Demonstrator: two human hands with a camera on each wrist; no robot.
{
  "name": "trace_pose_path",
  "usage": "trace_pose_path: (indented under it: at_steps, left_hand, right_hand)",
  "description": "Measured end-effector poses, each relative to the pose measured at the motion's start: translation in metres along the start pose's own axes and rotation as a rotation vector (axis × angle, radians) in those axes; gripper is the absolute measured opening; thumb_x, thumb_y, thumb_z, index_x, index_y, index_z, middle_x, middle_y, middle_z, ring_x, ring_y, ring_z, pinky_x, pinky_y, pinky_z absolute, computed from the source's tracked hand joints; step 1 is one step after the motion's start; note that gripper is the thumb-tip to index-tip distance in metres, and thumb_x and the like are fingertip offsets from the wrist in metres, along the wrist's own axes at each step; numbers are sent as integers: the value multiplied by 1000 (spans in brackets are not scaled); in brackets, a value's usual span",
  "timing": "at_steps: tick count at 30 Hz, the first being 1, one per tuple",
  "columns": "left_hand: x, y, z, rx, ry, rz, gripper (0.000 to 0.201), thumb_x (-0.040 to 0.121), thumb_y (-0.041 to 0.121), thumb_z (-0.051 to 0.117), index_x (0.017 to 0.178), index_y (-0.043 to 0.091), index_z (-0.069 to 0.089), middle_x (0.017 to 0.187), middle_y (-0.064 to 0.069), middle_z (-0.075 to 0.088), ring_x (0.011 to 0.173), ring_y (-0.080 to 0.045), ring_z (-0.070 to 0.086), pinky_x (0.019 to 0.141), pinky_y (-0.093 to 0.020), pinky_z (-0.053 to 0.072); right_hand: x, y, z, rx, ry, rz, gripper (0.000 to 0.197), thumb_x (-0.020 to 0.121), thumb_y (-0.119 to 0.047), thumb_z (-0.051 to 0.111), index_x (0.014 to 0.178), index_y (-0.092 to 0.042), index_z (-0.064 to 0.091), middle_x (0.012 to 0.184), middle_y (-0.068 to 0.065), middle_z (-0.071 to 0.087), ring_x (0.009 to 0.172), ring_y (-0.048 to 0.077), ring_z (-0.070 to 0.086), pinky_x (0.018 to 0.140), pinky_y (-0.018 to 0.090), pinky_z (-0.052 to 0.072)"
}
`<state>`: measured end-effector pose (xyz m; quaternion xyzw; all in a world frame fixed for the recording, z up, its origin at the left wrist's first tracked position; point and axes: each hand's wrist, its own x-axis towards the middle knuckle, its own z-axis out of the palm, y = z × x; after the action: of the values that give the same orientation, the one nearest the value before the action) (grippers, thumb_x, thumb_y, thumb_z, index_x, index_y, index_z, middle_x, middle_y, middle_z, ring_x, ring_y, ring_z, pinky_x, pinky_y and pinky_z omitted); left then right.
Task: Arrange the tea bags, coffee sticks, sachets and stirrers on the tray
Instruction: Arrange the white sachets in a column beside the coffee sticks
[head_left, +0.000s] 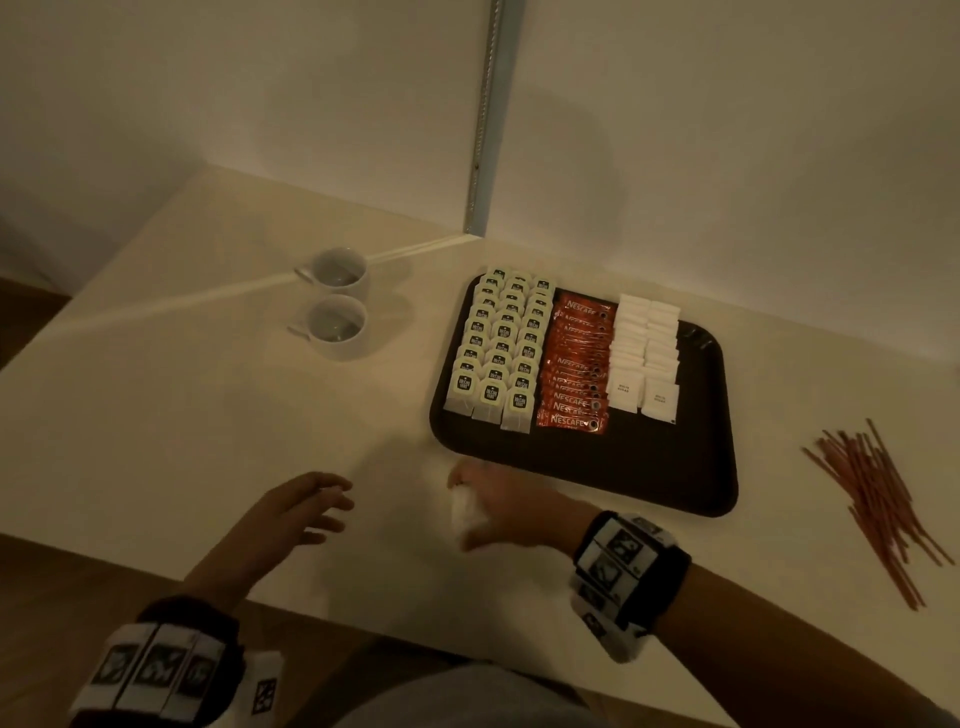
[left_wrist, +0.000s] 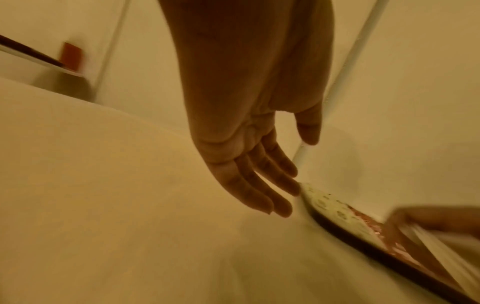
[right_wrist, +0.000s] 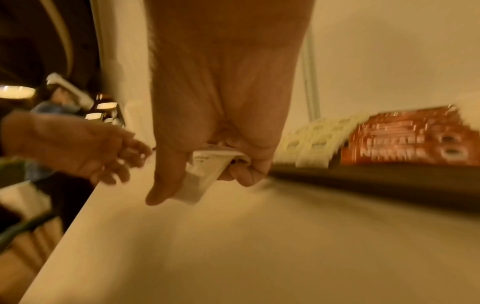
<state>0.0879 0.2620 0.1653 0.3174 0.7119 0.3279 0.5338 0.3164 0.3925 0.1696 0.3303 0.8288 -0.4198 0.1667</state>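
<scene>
Nearest, at six o'clock, thin white paper sachets (right_wrist: 197, 176) are pinched in the curled right hand (head_left: 506, 512) just short of the dark, smooth, round-cornered plastic tray (head_left: 597, 467). The left hand (head_left: 298, 512) is held at seven o'clock, fingers spread, holding nothing. A loose pinch is judged likely to shed slippery packets onto the pale matt table (head_left: 208, 415). On the tray, overlapping rows of pale tea bags (head_left: 498, 348), glossy red coffee sticks (head_left: 576, 364) and placed white sugar sachets (head_left: 644, 353) could be scattered by a careless brush. Thin reddish stirrers (head_left: 878, 504) lie untrayed at three o'clock; two glazed white cups (head_left: 337, 306) stand at eleven o'clock.
</scene>
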Motion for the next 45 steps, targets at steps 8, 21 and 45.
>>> trace_pose_path:
  at_steps: [8,21,45]
  left_hand:
    - [47,118,75,-563,-522,11,48,87,37,57,130,17,52,117,-8,67,100,-23,66,85,-46,56]
    - [79,197,132,-639,-382,65,11,93,15,54,100,13,61,88,-9,69,69,-15,68,48,-25,54]
    - [113,201,167,-305,-120,259,27,81,13,72,108,15,64,90,1,70,77,-10,66,50,-18,47]
  right_hand:
    - [-11,-26,-94,-4,369,-233,63,63,-31,85,112,-15,50,101,-1,57,87,12,52,67,19,42]
    - [-56,28,-148,570,952,-94,23,89,-28,60,109,-17,63,104,-4,61,85,-8,58,71,10,45]
    - [-62,76,-146,719,702,-1,17,90,-22,58,105,-14,62,99,4,69,84,11,67,63,17,51]
